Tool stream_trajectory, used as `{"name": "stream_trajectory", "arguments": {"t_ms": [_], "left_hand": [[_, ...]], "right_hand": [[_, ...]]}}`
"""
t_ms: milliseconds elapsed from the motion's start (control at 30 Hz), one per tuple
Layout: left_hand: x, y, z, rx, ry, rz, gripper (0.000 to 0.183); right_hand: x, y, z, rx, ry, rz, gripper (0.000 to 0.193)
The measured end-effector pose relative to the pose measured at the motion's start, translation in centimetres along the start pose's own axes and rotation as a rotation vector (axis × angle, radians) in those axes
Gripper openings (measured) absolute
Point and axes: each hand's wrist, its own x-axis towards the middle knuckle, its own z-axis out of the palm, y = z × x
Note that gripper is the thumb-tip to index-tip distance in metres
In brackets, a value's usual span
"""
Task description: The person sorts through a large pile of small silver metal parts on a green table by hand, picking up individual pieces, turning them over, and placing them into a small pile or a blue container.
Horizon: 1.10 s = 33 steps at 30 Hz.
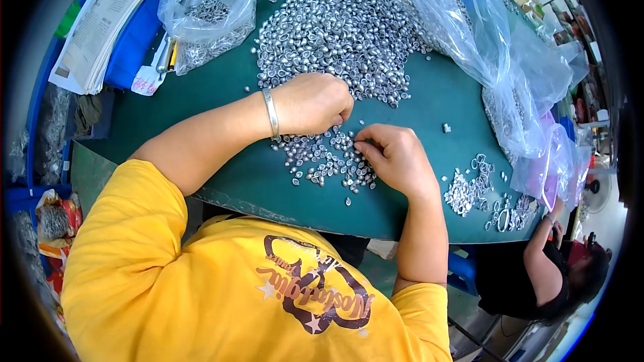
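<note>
Both hands pinched among small silvery metal pieces on the dark green table: left hand fingers curled together over them, right hand fingertips closed on one (apparently). Sorting well probably called for lifting single pieces clear of the big heap.

Both bare forearms reached up from the lower frame toward its centre. The left hand, a bangle at its wrist, curled knuckles-up; the right hand sat just below-right, fingertips pinched together.
</note>
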Motion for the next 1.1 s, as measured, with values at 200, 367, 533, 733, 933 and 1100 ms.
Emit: {"name": "stream_trajectory", "arguments": {"t_ms": [200,367,533,733,933,1100], "left_hand": [[-0.1,0.2,-0.1,-0.008,-0.042,0.025,0.008],[0.5,0.1,-0.3,-0.225,0.033,0.038,0.009],[0.9,0.4,-1.6,-1.331,0.061,-0.285,0.016],[0.4,0.1,-2.4,-1.858,0.086,-0.319,0.011],[-1.7,0.2,-2.1,-0.371,0.156,-0.154,0.011],[-2.3,0.6,-0.1,-0.037,0.063,-0.157,0.010]], "right_hand": [[0.3,1.6,-1.3,1.256,0.019,0.247,0.006],[0.3,1.2,0.1,0.569,0.127,0.140,0.010],[0.4,-0.2,0.9,0.001,0.103,-0.068,0.012],[0.4,0.1,0.4,0.019,0.110,0.012,0.011],[0.4,0.7,0.4,0.401,0.122,0.064,0.008],[0.5,1.5,-1.5,1.677,0.066,0.109,0.007]]}}
